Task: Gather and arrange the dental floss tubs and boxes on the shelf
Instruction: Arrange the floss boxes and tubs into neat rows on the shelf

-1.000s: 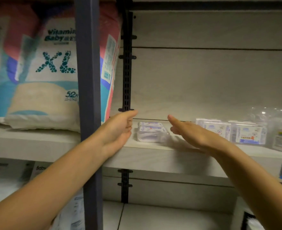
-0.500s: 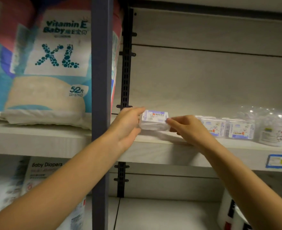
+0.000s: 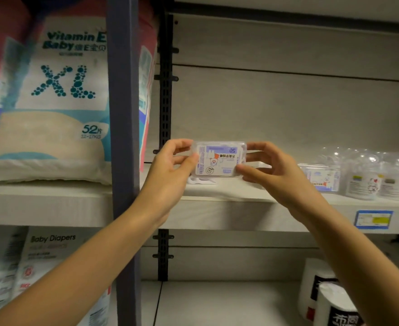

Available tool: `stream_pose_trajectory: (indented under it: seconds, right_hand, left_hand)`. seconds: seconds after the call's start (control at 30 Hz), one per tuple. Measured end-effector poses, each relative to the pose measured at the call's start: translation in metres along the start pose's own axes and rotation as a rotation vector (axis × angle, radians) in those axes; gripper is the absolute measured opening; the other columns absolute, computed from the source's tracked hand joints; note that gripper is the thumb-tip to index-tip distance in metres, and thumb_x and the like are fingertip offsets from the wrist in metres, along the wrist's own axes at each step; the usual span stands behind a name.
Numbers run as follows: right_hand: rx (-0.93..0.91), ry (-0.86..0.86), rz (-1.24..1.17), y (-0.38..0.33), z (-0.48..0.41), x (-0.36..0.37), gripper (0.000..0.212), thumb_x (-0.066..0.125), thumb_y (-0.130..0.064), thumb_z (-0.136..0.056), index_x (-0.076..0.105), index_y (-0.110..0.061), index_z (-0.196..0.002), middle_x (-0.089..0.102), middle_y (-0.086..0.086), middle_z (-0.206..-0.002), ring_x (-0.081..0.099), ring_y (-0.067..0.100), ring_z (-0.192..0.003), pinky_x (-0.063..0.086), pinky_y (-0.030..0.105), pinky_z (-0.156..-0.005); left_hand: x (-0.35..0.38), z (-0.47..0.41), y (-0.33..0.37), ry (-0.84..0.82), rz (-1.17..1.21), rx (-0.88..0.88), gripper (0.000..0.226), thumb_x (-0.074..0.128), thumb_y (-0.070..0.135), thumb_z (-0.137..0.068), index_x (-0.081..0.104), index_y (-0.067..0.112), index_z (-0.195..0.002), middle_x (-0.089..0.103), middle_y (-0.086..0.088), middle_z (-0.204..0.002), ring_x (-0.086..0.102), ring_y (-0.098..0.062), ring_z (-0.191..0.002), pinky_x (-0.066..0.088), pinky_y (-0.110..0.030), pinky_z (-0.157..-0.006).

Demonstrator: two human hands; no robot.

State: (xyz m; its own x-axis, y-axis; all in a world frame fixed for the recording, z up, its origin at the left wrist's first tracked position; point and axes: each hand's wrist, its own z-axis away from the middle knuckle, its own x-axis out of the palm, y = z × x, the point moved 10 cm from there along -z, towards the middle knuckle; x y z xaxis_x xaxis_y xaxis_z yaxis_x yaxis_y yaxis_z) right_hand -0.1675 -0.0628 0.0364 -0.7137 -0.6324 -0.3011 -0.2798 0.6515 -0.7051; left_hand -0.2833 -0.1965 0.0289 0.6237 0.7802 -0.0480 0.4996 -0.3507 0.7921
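- A large diaper pack (image 3: 52,95) marked "XL" fills the left bay, standing on its shelf behind a grey upright post (image 3: 123,114).
- The pale shelf (image 3: 229,208) of the right bay carries a price tag (image 3: 373,218) on its front edge.
- Clear round floss tubs (image 3: 379,177) stand at the right end, with a floss box (image 3: 322,180) just beside them.
- The left hand (image 3: 167,180) and right hand (image 3: 278,175) pinch opposite ends of one clear floss box, label (image 3: 218,160) facing the camera upside down, raised just above the shelf.
- Loose white floss picks (image 3: 202,181) lie on the shelf beneath it.
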Motion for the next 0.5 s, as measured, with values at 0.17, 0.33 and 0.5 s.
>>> stream_pose_trajectory:
  seconds: [0.17, 0.33, 0.5]
  right_hand:
    - [-0.032, -0.007, -0.075, -0.008, -0.004, -0.028, 0.024, 0.058, -0.015, -0.087, 0.058, -0.022, -0.11, 0.067, 0.0, -0.107, 0.066, 0.014, -0.096, 0.056, 0.029, -0.084]
    - [-0.01, -0.129, -0.111, -0.008, -0.01, -0.06, 0.048, 0.062, -0.032, -0.077, 0.051, -0.024, -0.124, 0.061, -0.002, -0.119, 0.064, 0.011, -0.103, 0.054, 0.031, -0.088]
    - [0.078, -0.286, 0.08, 0.024, 0.006, -0.105, 0.042, 0.067, -0.025, -0.075, 0.047, -0.024, -0.113, 0.065, -0.005, -0.099, 0.069, 0.004, -0.081, 0.058, 0.024, -0.074]
  left_hand:
    - [0.04, 0.0, 0.003, -0.179, -0.113, -0.014, 0.039, 0.058, 0.015, -0.087, 0.044, 0.022, -0.123, 0.06, -0.008, -0.107, 0.063, -0.02, -0.1, 0.053, -0.032, -0.09]
    - [0.11, 0.004, 0.004, -0.322, 0.03, -0.117, 0.03, 0.065, 0.009, -0.081, 0.06, 0.013, -0.111, 0.069, -0.009, -0.106, 0.069, -0.019, -0.094, 0.058, -0.022, -0.078]
    - [0.17, 0.007, -0.003, -0.279, 0.113, -0.13, 0.026, 0.064, 0.012, -0.082, 0.061, 0.02, -0.106, 0.073, 0.004, -0.102, 0.067, -0.006, -0.096, 0.053, -0.014, -0.081]
